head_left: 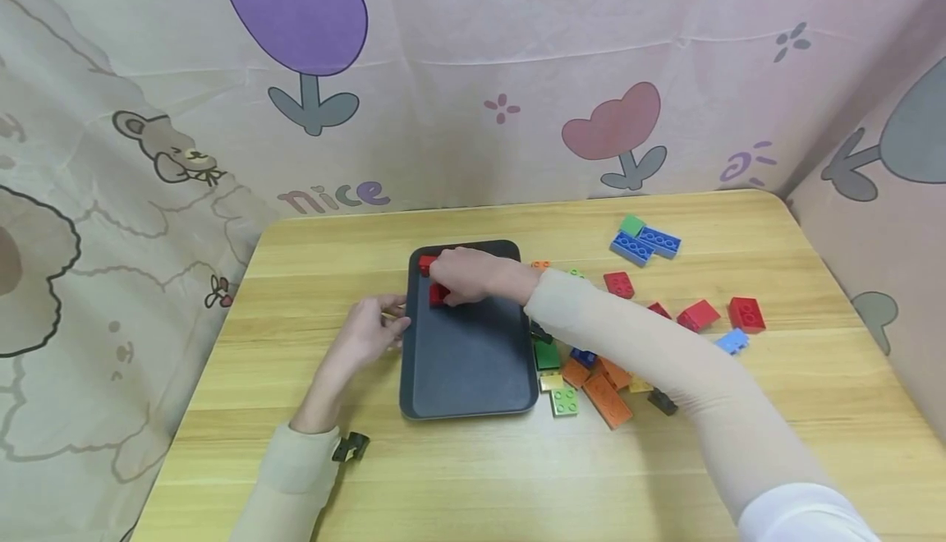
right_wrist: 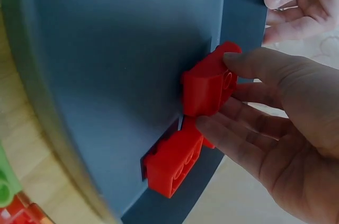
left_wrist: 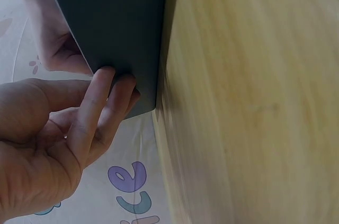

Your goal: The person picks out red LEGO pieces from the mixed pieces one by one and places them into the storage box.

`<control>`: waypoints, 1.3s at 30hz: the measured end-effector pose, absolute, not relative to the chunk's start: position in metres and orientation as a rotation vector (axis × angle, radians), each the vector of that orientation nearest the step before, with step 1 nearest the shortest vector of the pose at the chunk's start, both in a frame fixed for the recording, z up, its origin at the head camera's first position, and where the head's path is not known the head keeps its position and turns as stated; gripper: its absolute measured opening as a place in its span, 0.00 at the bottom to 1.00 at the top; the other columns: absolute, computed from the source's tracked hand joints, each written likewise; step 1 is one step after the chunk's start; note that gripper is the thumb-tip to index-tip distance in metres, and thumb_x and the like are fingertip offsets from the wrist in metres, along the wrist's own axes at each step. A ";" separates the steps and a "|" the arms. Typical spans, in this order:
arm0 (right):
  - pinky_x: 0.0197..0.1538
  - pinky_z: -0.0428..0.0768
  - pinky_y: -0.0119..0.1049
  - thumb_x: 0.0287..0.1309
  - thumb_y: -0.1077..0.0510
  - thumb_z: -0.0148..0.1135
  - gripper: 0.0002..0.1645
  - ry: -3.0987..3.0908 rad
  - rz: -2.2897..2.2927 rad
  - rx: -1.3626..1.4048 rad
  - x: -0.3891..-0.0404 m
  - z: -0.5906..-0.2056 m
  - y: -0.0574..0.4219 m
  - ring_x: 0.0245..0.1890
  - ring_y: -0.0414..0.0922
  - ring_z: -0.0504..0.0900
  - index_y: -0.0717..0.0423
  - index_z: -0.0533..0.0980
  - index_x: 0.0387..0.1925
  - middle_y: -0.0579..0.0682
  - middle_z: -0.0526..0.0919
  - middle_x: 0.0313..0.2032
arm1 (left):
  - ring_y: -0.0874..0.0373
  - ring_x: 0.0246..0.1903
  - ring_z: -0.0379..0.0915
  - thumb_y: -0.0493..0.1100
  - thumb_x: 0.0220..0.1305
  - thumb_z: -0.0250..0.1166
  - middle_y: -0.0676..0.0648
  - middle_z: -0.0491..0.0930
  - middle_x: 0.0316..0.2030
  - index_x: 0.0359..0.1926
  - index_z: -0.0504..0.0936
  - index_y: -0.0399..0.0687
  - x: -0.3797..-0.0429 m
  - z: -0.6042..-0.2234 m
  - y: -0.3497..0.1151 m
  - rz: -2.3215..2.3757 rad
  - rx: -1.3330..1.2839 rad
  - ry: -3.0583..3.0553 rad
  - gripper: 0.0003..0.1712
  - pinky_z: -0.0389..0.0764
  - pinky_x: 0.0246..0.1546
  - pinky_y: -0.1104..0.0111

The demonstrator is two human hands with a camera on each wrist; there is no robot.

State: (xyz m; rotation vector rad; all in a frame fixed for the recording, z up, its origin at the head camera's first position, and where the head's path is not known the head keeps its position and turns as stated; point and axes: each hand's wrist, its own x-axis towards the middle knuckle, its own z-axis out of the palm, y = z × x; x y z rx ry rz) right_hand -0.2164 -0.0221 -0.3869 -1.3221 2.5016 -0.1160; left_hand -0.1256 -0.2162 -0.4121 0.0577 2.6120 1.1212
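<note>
A dark tray [head_left: 473, 369] lies on the table. My right hand [head_left: 464, 274] reaches over its left side and pinches a red brick [right_wrist: 204, 89] between thumb and fingers, at the tray's inner left edge. Another red brick [right_wrist: 174, 163] sits close by in the tray's far left corner. My left hand [head_left: 369, 330] is at the tray's left side. Its extended fingertips [left_wrist: 106, 73] touch the outer wall, as the left wrist view shows.
Right of the tray lie several loose bricks, among them an orange brick [head_left: 608, 401], a light green brick [head_left: 565, 401] and a red brick [head_left: 746, 314]. Blue bricks [head_left: 631, 248] are further back. A small black piece [head_left: 351, 447] lies beside the left sleeve. A patterned cloth [head_left: 458, 140] hangs behind the table.
</note>
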 end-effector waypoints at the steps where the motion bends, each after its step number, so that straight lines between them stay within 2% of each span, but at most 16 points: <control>1: 0.29 0.72 0.28 0.60 0.54 0.65 0.06 2.505 -0.107 -1.323 -0.217 -0.387 -0.023 0.25 0.40 0.74 0.51 0.80 0.33 0.45 0.79 0.25 | 0.58 0.29 0.81 0.34 0.65 0.62 0.36 0.81 0.47 0.63 0.72 0.36 -0.126 -0.412 -0.216 1.124 0.055 2.610 0.25 0.87 0.30 0.65; 21: 0.33 0.74 0.29 0.61 0.52 0.65 0.08 2.527 -0.019 -1.391 -0.221 -0.392 -0.035 0.28 0.40 0.75 0.52 0.80 0.37 0.47 0.82 0.31 | 0.59 0.29 0.81 0.34 0.65 0.62 0.36 0.81 0.47 0.63 0.73 0.36 -0.126 -0.411 -0.217 1.124 0.070 2.608 0.25 0.87 0.29 0.65; 29: 0.31 0.71 0.29 0.61 0.53 0.64 0.06 2.554 -0.046 -1.387 -0.221 -0.393 -0.039 0.26 0.40 0.73 0.52 0.80 0.34 0.46 0.80 0.27 | 0.59 0.29 0.81 0.34 0.66 0.61 0.37 0.81 0.48 0.63 0.73 0.37 -0.125 -0.409 -0.216 1.121 0.062 2.608 0.25 0.87 0.30 0.64; 39: 0.32 0.73 0.30 0.62 0.52 0.64 0.08 2.587 -0.011 -1.378 -0.218 -0.393 -0.042 0.26 0.41 0.73 0.52 0.79 0.37 0.46 0.79 0.27 | 0.59 0.30 0.81 0.35 0.65 0.62 0.37 0.81 0.48 0.63 0.73 0.37 -0.125 -0.410 -0.216 1.105 0.071 2.620 0.25 0.87 0.29 0.66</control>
